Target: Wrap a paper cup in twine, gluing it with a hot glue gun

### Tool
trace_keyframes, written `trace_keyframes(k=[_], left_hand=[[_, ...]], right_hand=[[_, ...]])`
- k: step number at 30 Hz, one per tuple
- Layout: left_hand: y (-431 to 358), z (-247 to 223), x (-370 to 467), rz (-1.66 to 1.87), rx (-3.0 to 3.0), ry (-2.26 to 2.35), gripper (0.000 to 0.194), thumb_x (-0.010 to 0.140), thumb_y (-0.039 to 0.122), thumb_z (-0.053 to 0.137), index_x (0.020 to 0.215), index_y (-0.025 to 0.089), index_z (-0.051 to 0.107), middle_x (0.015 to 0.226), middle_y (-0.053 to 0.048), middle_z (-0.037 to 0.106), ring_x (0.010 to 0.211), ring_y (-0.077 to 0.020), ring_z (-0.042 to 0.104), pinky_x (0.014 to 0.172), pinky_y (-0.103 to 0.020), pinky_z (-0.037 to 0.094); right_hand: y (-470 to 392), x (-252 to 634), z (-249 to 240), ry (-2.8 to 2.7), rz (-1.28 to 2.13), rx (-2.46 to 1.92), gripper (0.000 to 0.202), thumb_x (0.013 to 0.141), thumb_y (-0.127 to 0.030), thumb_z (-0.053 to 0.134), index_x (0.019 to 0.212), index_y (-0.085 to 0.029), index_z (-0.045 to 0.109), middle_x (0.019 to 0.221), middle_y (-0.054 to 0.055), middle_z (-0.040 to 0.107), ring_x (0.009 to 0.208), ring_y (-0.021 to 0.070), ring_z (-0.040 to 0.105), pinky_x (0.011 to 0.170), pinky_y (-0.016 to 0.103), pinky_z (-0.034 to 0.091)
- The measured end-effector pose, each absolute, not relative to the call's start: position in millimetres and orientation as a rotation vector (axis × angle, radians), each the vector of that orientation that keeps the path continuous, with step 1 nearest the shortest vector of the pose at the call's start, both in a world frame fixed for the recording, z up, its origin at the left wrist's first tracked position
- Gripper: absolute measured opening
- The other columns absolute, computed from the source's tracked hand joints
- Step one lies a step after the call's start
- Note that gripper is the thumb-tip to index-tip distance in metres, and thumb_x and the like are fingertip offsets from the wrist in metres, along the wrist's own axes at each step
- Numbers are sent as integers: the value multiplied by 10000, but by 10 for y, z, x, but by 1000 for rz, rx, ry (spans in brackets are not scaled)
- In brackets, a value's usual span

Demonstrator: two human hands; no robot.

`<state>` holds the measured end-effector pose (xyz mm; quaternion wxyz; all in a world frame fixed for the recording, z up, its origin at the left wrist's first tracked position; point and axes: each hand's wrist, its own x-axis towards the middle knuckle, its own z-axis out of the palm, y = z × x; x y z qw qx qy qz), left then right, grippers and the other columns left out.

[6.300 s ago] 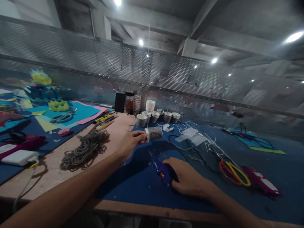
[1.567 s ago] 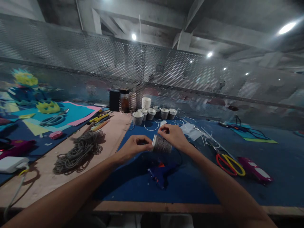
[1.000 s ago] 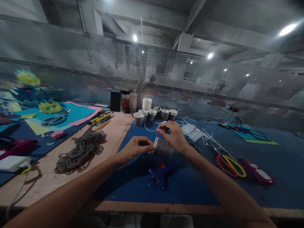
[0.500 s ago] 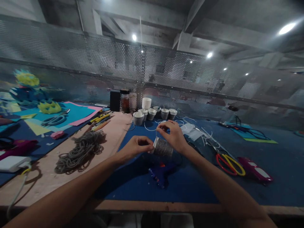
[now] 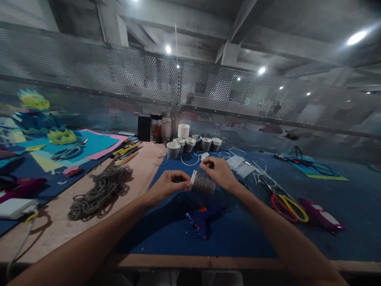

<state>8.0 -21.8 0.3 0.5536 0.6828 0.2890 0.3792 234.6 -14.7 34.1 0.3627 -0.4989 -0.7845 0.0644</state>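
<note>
Left hand [image 5: 172,184] pinches grey-wrapped cup [image 5: 203,182] by its white rim, cup on its side above table [image 5: 166,238]. Right hand [image 5: 218,171] at cup's upper side, fingers curled; grip unclear. Blue glue gun [image 5: 202,220] lies below.

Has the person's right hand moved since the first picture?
Yes. The right hand has left the blue glue gun, moving away from the table's near edge toward the small cups.

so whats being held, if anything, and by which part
The left hand holds the cup by its white end. Whether the right hand pinches anything is too small to tell.
</note>
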Motion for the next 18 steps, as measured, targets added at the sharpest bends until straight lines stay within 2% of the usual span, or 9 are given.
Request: trace_keyframes(k=[7, 9, 12, 15, 18], left_hand=[[-221, 15, 82, 894, 1620, 709, 192, 763, 331, 758, 809, 148, 721, 731, -19, 657, 705, -127, 567, 684, -245, 413], [-221, 23, 86, 913, 1634, 731, 184, 760, 325, 754, 803, 148, 724, 731, -20, 657, 712, -135, 571, 686, -251, 413], [-223, 42, 91, 968, 1629, 759, 167, 761, 311, 745, 805, 152, 723, 728, -20, 657, 720, -146, 575, 694, -261, 419], [-229, 60, 97, 1023, 1603, 763, 154, 757, 300, 745, 800, 156, 718, 713, -11, 651, 717, -146, 572, 703, -262, 422], [-230, 55, 103, 1002, 1564, 728, 166, 750, 301, 757, 809, 149, 725, 718, -19, 654, 722, -149, 575, 711, -265, 428]], right_hand=[[-160, 2336, 326, -1994, 297, -1329, 204, 926, -341, 566, 910, -193, 706, 840, 26, 710, 778, 162, 632, 731, 274, 431], [-174, 2364, 352, -1978, 320, -1288, 275, 963, -389, 505, 961, -195, 700, 949, 45, 714, 877, 177, 637, 801, 293, 442], [-216, 2454, 381, -1998, 425, -1243, 382, 980, -486, 447, 1148, -209, 651, 1152, 70, 680, 1050, 206, 613, 912, 335, 437], [-288, 2552, 350, -2063, 623, -1290, 441, 954, -534, 478, 1241, -224, 607, 1216, 82, 658, 1085, 232, 613, 938, 376, 450], [-381, 2593, 283, -2065, 619, -1291, 451, 900, -519, 586, 1246, -229, 601, 1218, 82, 654, 1094, 247, 612, 957, 403, 455]])
